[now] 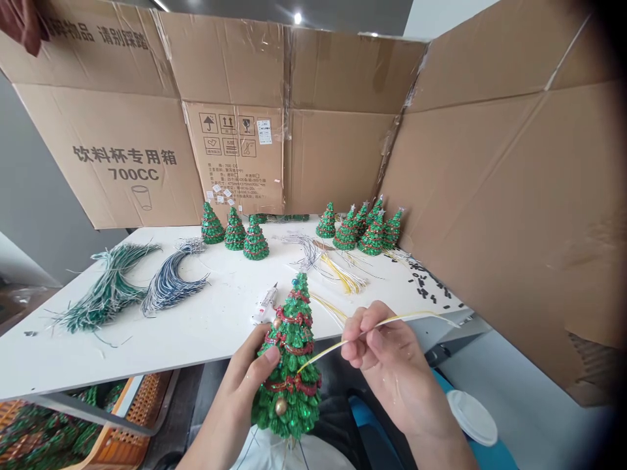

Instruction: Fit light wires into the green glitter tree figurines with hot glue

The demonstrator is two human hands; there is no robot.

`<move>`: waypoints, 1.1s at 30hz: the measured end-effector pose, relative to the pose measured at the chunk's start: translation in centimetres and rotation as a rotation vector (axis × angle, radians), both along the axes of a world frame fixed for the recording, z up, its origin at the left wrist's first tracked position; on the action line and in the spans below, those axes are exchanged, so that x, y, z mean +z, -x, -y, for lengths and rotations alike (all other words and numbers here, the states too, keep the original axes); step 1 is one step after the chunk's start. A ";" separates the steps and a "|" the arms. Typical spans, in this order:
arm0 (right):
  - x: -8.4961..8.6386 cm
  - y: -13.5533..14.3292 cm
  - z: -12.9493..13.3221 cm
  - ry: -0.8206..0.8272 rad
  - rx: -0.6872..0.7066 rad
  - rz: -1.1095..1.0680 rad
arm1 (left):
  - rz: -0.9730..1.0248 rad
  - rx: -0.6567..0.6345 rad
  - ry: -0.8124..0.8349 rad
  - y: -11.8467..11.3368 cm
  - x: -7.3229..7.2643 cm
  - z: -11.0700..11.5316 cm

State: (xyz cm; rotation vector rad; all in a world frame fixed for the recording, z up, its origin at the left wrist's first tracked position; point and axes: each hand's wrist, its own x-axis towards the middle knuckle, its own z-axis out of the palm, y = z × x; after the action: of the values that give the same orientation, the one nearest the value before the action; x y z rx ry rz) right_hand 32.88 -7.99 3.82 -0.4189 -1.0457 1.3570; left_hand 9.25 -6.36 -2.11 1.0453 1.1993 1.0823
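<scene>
1. Tree (290, 346) stands nearly upright above my lap. My left hand (252, 369) is half curled round its left side, thumb on the front, other fingers partly hidden behind; I judge this grip steadies it and leaves its front facing me.
2. My right hand (382, 346) is closed to a pinch, thumb against fingers, on a yellow-and-white wire (324, 352). I have it part-way along, probably to govern so thin a strand.
3. One wire end reaches the tree's front, just above a low red garland (306, 390); whether it goes in, I cannot tell. The other end runs out beyond my right hand.
4. The tree touches my left hand and lies just left of my right, apart from it.
5. Glue gun (266, 304) rests on the table (210, 329) behind the tree, presumably for easy reach.
6. Green bundle (110, 287), blue bundle (174, 281) and yellow bundle (345, 274) lie apart, likely sorted by colour.
7. Other trees (234, 232) stand farther back, seemingly out of my way.
</scene>
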 end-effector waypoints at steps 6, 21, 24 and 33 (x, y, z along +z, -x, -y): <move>-0.2 -0.1 -0.2 -0.013 0.015 0.003 | 0.001 0.013 -0.001 0.1 -0.1 0.1; -0.3 -0.5 1.4 -0.266 -0.184 0.298 | -0.066 0.093 -0.025 -0.4 2.1 1.6; -0.3 -0.4 1.5 -0.381 -0.174 0.349 | -0.113 0.072 -0.042 -0.4 2.7 1.5; 0.2 -0.9 1.4 -0.504 -0.231 0.509 | -0.129 0.081 -0.079 -0.1 3.0 1.0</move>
State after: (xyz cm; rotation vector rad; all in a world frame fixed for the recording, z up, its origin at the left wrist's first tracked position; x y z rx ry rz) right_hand 33.76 -9.41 4.03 -0.4964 -1.6508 0.7507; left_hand 9.31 -7.32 0.92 1.1500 1.3203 1.1474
